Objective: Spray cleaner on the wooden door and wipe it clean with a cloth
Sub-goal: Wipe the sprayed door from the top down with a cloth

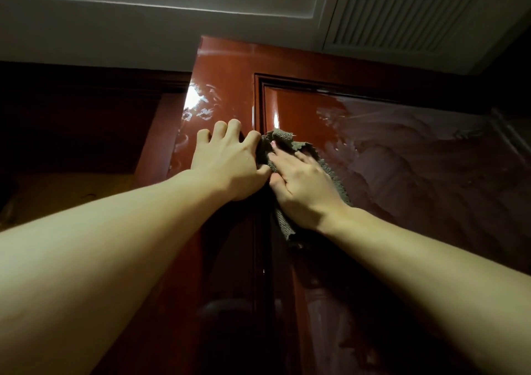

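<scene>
Your right hand point(301, 185) presses the cloth point(283, 144) flat on the door point(373, 173), fingers straight, to rub the wet streaks. At nine o'clock of it, your left hand point(230, 162) leans open-fingered, probably steadying the door.

Bare door panel point(402, 173) rightward, raised moulding point(260, 101) just left

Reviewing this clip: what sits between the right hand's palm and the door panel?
In the head view, the grey cloth lies between the right hand and the wooden door; the hand presses it flat against the glossy panel.
</scene>
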Tool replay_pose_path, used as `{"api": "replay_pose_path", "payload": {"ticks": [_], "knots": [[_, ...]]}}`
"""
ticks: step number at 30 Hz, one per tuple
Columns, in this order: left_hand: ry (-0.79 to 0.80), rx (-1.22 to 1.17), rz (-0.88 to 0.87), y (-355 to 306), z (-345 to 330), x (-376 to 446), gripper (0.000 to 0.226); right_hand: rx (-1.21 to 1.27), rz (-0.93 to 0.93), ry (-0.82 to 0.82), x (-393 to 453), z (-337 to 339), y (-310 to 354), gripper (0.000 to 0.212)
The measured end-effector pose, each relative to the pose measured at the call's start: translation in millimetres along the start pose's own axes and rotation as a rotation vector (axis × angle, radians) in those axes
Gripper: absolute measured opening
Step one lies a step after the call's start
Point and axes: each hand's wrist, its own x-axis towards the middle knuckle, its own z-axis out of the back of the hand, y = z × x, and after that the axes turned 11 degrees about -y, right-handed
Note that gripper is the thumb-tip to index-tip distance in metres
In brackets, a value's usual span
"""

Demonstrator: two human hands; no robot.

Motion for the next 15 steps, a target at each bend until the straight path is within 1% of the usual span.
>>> {"api": "replay_pose_path", "payload": {"ticks": [4, 10, 15], "knots": [[-0.039, -0.016, -0.016, -3, -4, -1, 0.053, -0.090, 0.044, -0.005, 5, -4, -8, 0.052], [-0.111, -0.015, 0.054, -15, -13, 15, 0.045, -0.107, 0.057, -0.053, 47, -5, -21, 0.048], [-0.115, -0.031, 0.134, -25, -19, 42, 0.043, -0.064, 0.028, -0.125, 90, -7, -33, 0.045]]}}
